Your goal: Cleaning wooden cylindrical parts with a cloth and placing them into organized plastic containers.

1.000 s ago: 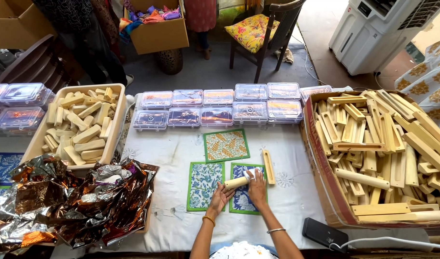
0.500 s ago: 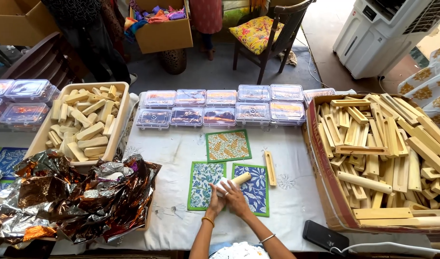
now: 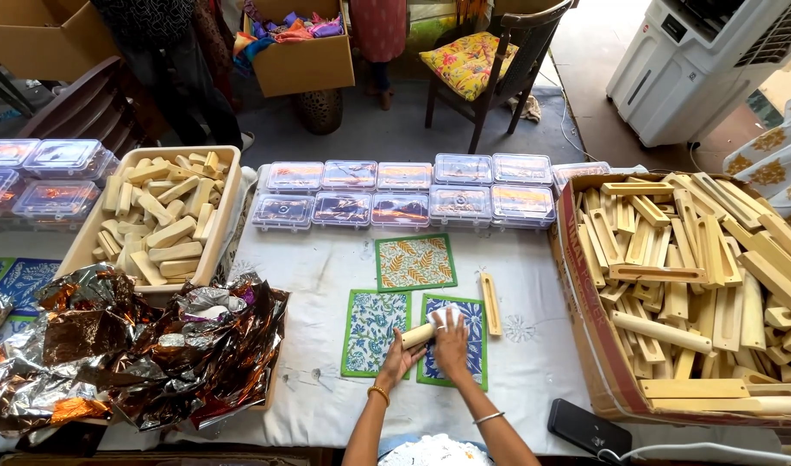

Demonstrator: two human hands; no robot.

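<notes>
- Head view, hands: the left hand [image 3: 398, 361] rests under the near end of a short wooden roller [image 3: 419, 335], its grip curled loosely about it. The right hand [image 3: 452, 343] lies flat, fingers pressed together, over the roller's far end and what seems to be a small white piece [image 3: 447, 316]; the view is too small to be sure.
- Change: half a second ago both hands were bunched together over the roller; now they sit apart along its length, and the roller lies more level across the blue patterned mat [image 3: 458, 342]. I judge that a fresh pass of rolling or wrapping is in hand.
- Surroundings: a second blue mat [image 3: 371, 332] lies just to the left, an orange-leaf mat [image 3: 415, 262] behind, and a wooden handle piece [image 3: 491, 304] to the right, all on the bench [image 3: 326, 276].
- Stock: crumpled foil [image 3: 137, 349] lies at the left; a carton of wooden parts [image 3: 697, 285] stands at the right.
</notes>
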